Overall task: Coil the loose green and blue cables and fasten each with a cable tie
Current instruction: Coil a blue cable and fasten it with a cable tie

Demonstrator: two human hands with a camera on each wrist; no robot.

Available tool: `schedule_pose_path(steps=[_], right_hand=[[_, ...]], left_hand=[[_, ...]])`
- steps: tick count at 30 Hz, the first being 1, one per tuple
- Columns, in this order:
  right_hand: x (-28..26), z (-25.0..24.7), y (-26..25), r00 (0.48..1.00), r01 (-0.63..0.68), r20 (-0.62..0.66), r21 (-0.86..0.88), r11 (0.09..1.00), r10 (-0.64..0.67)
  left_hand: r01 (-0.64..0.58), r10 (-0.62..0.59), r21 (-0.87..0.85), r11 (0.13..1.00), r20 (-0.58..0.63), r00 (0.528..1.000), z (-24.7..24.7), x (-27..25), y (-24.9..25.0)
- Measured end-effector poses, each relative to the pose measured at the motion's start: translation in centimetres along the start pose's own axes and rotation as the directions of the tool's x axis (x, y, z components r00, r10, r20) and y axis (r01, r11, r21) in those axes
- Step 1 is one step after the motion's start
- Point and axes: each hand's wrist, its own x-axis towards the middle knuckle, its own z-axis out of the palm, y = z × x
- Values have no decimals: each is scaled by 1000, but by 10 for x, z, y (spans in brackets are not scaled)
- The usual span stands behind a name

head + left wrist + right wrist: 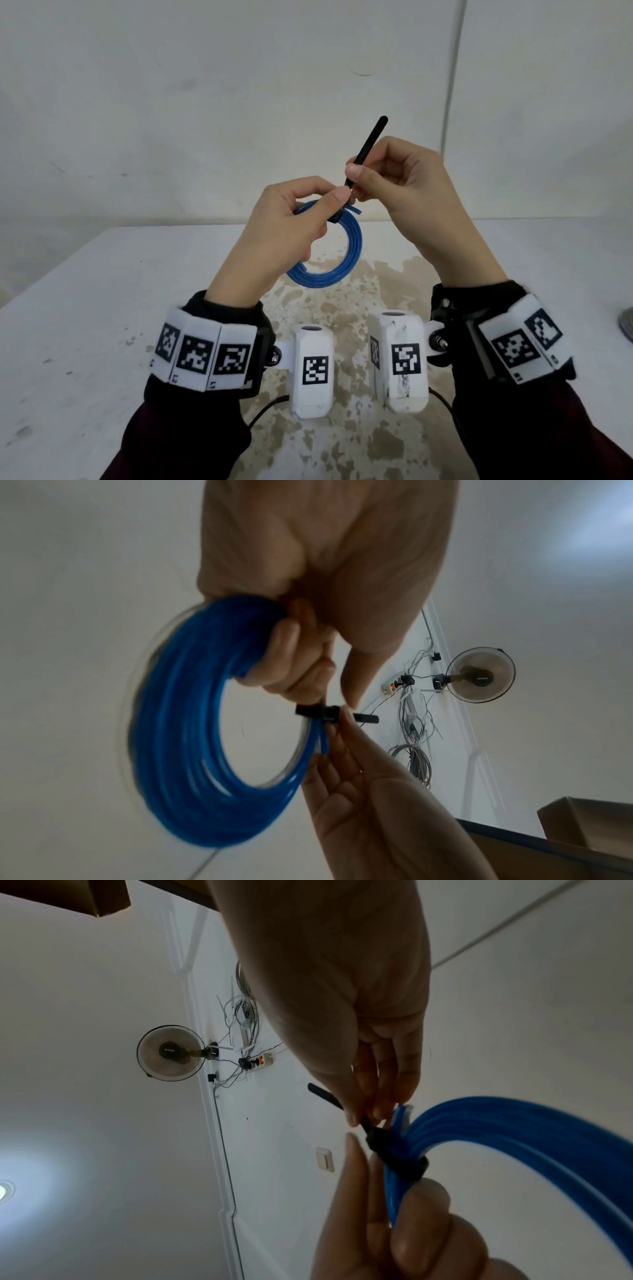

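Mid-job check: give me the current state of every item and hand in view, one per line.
blue cable: coiled, held above the table.
cable tie: black, wrapped around the coil, free tail sticking up.
left hand: grips the coil at the tie.
right hand: pinches the tie's tail.
table: white, stained.

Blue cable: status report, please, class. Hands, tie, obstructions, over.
Left hand grips the coiled blue cable above the table. Right hand pinches the black cable tie, already looped around the coil. Nothing in the way; green cable not in view.
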Motion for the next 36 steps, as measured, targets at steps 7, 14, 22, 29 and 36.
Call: schedule_pose_path(steps=[7,14,22,29,36], right_hand=[[4,7,13,993,-5,-117,-56,998,-2],[-11,-1,4,961,-271,52,-35,962,272],[-84,-82,-18,936,-350,-10,-140,926,352],[-166,-157,-14,821,-417,-415,31,908,391],[-212,-254,11,559,-503,-736,65,862,382]], left_hand=[[-186,221,322,928,-73,973,8,-4,0],[-15,16,123,992,-8,1000,12,-3,-5],[-1,29,-249,968,111,993,96,-5,-3],[2,39,-172,985,231,972,201,-1,-20],[162,-115,-236,958,200,973,284,7,-43]])
